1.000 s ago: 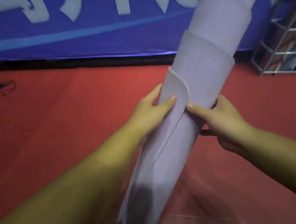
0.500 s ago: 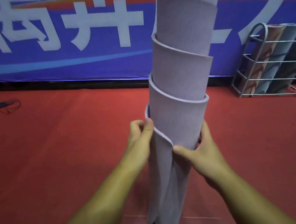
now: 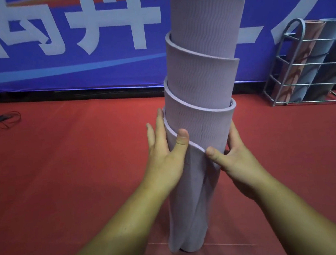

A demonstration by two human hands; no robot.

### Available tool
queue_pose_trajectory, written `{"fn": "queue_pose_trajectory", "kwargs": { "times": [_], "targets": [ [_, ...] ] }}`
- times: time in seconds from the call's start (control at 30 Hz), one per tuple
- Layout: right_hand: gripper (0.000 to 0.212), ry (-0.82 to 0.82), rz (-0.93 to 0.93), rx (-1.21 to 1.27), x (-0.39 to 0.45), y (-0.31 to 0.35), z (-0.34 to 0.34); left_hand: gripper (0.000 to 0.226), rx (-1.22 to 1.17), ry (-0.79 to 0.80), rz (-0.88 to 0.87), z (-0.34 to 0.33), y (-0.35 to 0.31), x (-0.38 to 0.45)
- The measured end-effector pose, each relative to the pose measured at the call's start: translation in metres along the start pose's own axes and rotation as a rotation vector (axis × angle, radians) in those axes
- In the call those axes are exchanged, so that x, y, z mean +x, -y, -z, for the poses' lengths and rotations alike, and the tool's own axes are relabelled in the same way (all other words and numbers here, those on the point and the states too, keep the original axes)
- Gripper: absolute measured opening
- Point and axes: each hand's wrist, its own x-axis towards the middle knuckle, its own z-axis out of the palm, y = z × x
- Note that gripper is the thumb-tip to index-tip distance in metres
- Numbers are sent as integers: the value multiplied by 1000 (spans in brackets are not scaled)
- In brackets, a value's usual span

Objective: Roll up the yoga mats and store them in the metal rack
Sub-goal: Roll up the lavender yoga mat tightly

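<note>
Near edge: both my forearms reach in from the bottom. Purple yoga mat [image 3: 196,93] stands upright on its end on the red floor [image 3: 63,184], right in front of me. The roll has telescoped: layers step upward in a spiral and the top runs out of frame. Bottom end touches the floor on a pale line.

Left hand [image 3: 164,155] is flat on the left side of the roll, fingers straight and pointing up, thumb laid across the front over the spiral edge. Grip there is apart, pressing rather than clamped. Right hand [image 3: 233,157] is on the right side, thumb on the front just under the loose edge, fingers going round behind the mat. Those fingers are mostly hidden, so I can't tell how tight that grip is.

Further back, right: metal rack [image 3: 296,67] on the floor against the wall, well apart from the mat. It holds rolled mats [image 3: 303,62] leaning inside, one pinkish, one grey-blue, one dark.

Far left on the floor: small black object with a red cord [image 3: 1,121], too small to identify.

Behind everything: blue banner [image 3: 70,71] with large white characters along the wall.
</note>
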Motion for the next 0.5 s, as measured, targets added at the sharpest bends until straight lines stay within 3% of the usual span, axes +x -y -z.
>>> {"fn": "queue_pose_trajectory", "kwargs": {
  "times": [0.3, 0.4, 0.5],
  "targets": [
    [104, -78, -77, -158, 5, -11, 0, 94, 14, -27, -11, 0, 1, 4],
    [110, -98, -82, -205, 6, -9, 1, 91, -5, -1, -22, 0, 1, 4],
    [124, -32, -24, -109, 4, -6, 3, 98, -300, 167, -16, 4, 2, 7]
  ]
}}
